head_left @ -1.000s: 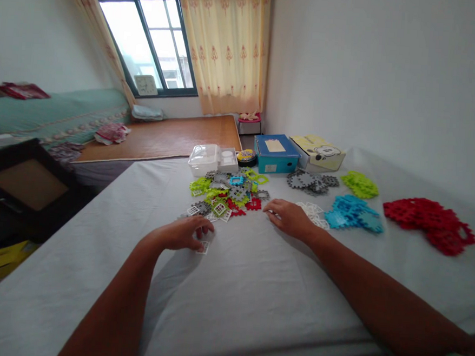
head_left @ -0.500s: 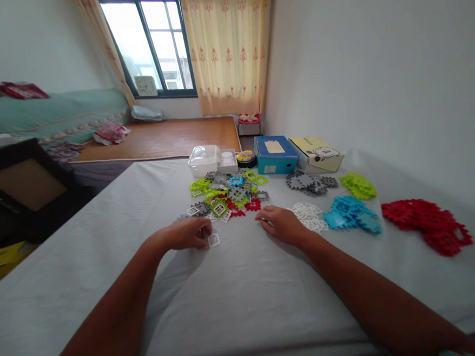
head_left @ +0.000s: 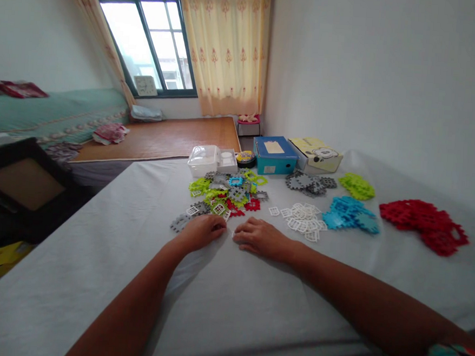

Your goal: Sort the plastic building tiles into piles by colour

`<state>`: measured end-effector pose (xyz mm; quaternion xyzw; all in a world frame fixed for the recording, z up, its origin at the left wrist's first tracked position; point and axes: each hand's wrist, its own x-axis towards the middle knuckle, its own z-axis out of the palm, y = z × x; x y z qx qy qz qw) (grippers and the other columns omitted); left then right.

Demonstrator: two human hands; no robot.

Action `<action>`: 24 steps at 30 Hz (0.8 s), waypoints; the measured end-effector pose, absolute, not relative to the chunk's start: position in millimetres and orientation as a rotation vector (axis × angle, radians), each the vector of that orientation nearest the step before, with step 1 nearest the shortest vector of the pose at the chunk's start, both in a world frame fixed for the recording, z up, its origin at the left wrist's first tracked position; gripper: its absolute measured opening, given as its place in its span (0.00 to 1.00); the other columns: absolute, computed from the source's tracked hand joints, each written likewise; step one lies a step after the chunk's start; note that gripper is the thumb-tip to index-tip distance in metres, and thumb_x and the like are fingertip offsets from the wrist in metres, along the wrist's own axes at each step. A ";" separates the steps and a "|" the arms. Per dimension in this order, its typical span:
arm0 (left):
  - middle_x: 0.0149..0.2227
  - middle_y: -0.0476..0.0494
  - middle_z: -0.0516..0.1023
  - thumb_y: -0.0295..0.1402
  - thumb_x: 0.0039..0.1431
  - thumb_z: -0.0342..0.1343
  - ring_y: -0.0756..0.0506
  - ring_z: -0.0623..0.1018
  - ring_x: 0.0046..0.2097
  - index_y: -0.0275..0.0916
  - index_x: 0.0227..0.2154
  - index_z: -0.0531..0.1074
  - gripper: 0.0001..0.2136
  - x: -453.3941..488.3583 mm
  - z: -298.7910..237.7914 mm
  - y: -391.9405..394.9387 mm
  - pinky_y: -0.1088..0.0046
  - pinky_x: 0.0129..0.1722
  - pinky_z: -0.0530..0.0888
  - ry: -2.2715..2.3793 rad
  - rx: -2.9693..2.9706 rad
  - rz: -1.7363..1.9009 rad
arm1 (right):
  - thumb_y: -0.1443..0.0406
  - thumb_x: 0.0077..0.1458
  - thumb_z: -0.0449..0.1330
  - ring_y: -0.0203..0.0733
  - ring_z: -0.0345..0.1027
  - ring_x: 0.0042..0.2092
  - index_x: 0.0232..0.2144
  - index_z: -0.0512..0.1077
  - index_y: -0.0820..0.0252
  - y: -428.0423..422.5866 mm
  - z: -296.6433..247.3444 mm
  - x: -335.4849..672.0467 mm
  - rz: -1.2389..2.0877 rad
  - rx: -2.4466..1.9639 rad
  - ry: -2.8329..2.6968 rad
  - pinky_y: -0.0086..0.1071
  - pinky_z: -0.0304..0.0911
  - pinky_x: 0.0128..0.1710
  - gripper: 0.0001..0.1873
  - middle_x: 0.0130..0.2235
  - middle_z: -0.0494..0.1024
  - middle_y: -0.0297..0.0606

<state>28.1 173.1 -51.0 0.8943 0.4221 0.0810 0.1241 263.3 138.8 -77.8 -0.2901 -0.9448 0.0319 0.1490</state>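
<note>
My left hand [head_left: 205, 231] is closed at the front of the mixed pile, its fingertips pressed together; whatever they may hold is hidden. Just to its right, my right hand [head_left: 262, 238] lies low over the cloth with fingers curled. At its fingertips shows the edge of a small white window-frame piece [head_left: 234, 234], mostly covered. Behind both hands spreads a mixed pile of toothed plastic building pieces [head_left: 220, 194] in green, grey, red, blue and white. A heap of white window-frame pieces [head_left: 304, 219] lies right of my right hand, with one loose white piece [head_left: 274, 211] beside it.
Sorted heaps of blue [head_left: 351, 214], red [head_left: 423, 223], green [head_left: 357, 186] and grey pieces [head_left: 308, 183] lie to the right. At the table's back stand a clear-lidded white container [head_left: 203, 162], a round tin [head_left: 246, 158], a blue box [head_left: 275, 155] and a yellow box [head_left: 316, 155].
My left hand has moved right and slightly away from me; the white piece at its fingertips no longer shows there. My right hand has come left towards it, uncovering a loose white piece.
</note>
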 end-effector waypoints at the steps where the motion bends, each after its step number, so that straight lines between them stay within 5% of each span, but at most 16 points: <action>1: 0.34 0.48 0.79 0.34 0.59 0.52 0.48 0.75 0.34 0.42 0.35 0.76 0.08 26.9 -50.9 174.3 0.75 0.34 0.67 1.244 2.611 0.257 | 0.61 0.62 0.55 0.43 0.65 0.46 0.46 0.74 0.57 138.9 -78.0 262.9 0.088 -0.840 -2.714 0.37 0.61 0.48 0.12 0.48 0.75 0.42; 6: 0.37 0.48 0.78 0.36 0.62 0.49 0.47 0.76 0.38 0.44 0.37 0.75 0.10 25.3 -51.1 175.8 0.73 0.38 0.70 1.330 2.663 0.380 | 0.57 0.60 0.58 0.45 0.64 0.45 0.51 0.70 0.59 138.9 -79.0 262.9 0.035 -0.911 -2.702 0.38 0.62 0.46 0.20 0.46 0.75 0.45; 13: 0.51 0.43 0.74 0.35 0.63 0.49 0.41 0.70 0.54 0.43 0.46 0.73 0.12 9.7 -55.8 188.0 0.62 0.53 0.69 1.588 2.767 0.691 | 0.62 0.62 0.55 0.44 0.64 0.44 0.41 0.74 0.61 136.5 -77.0 264.6 -0.054 -0.967 -2.711 0.36 0.60 0.45 0.10 0.44 0.74 0.45; 17: 0.59 0.40 0.67 0.37 0.60 0.53 0.37 0.65 0.59 0.45 0.54 0.68 0.19 0.8 -65.3 196.1 0.56 0.54 0.70 1.843 2.662 0.573 | 0.68 0.61 0.53 0.43 0.66 0.41 0.38 0.74 0.62 140.9 -72.4 269.9 -0.122 -1.106 -2.705 0.34 0.59 0.42 0.10 0.38 0.77 0.44; 24: 0.59 0.40 0.68 0.40 0.61 0.51 0.38 0.66 0.59 0.43 0.55 0.67 0.20 -6.6 -76.6 203.4 0.56 0.55 0.69 1.841 2.565 0.342 | 0.67 0.58 0.53 0.40 0.69 0.41 0.40 0.74 0.57 158.1 -55.3 320.6 -0.067 -1.594 -2.378 0.29 0.56 0.37 0.11 0.39 0.78 0.39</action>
